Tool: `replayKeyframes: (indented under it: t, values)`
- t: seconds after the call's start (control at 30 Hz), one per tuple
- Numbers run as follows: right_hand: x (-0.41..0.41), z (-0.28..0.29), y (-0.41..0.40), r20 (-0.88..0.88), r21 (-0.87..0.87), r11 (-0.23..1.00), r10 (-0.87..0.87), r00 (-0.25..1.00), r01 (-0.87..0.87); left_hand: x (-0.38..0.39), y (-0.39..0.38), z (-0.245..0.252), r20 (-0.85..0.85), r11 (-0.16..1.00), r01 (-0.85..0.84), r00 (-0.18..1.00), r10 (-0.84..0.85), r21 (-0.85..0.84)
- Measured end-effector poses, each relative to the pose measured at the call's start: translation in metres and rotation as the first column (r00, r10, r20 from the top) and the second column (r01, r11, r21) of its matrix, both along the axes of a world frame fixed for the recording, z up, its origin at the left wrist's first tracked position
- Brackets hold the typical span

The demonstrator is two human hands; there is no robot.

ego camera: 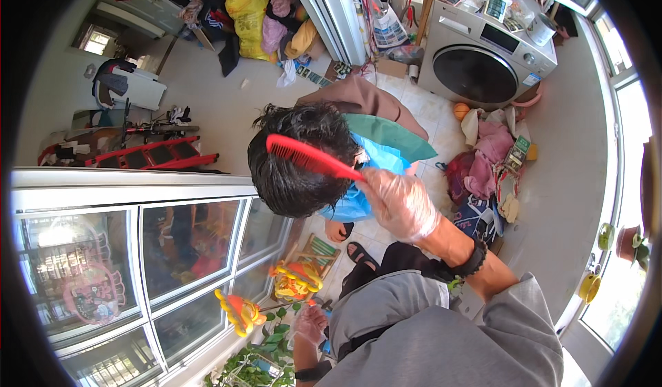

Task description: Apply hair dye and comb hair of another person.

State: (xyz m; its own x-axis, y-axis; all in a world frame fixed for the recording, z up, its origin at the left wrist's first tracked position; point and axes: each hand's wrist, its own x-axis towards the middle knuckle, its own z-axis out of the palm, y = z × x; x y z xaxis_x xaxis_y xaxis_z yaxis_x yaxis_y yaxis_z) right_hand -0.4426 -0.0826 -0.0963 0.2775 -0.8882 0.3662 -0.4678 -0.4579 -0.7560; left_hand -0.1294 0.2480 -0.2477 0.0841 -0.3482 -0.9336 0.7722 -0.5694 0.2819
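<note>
My right hand [401, 203], in a clear plastic glove, grips the handle of a red plastic comb [310, 159]. The comb lies across the dark, damp-looking hair [295, 180] of a person sitting in front of me, teeth towards the hair. Blue plastic sheeting [357, 203] is round this person's neck and shoulders, above green cloth [390, 136] and brown cloth [372, 95]. Low down by my grey shirt, my left hand [310, 325] is gloved too, its fingers curled. A small orange tip shows at those fingers; what it belongs to is hidden.
A front-loading washing machine [486, 51] stands at the far right, with piled clothes [489, 154] nearer. Left of me run framed glass panes [189, 242]. Yellow-orange toy figures [297, 281] and a leafy plant [258, 358] are near my left hand. A red stepladder [155, 154] lies beyond the glass.
</note>
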Motion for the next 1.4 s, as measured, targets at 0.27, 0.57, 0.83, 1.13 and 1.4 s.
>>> replayKeyframes:
  t: [0.27, 0.57, 0.83, 1.13, 1.4]
  values:
    - [0.000, 0.007, -0.032, 0.436, 0.646, 0.761, -0.314, 0.843, -0.051, 0.009, 0.001, -0.008, 0.100, 0.995, 0.013, 0.995, -0.023, 0.098]
    - [-0.002, 0.043, 0.017, 0.476, 0.630, 0.767, -0.505, 0.720, 0.121, 0.043, 0.003, -0.028, 0.059, 0.998, 0.065, 0.996, -0.067, 0.025]
    - [0.044, 0.070, 0.020, -0.086, 0.183, 0.975, -0.112, 0.990, 0.126, 0.059, -0.004, -0.035, 0.060, 0.999, 0.039, 0.997, -0.038, -0.016]
    - [0.052, 0.072, -0.034, -0.253, -0.254, 0.947, -0.262, 0.931, 0.197, 0.088, 0.019, -0.036, -0.099, 0.992, -0.066, 0.994, 0.055, -0.111]
    - [0.045, 0.074, -0.058, -0.154, 0.111, 0.915, -0.371, 0.916, 0.389, 0.090, 0.028, -0.033, -0.038, 0.994, -0.085, 0.996, 0.082, -0.065]
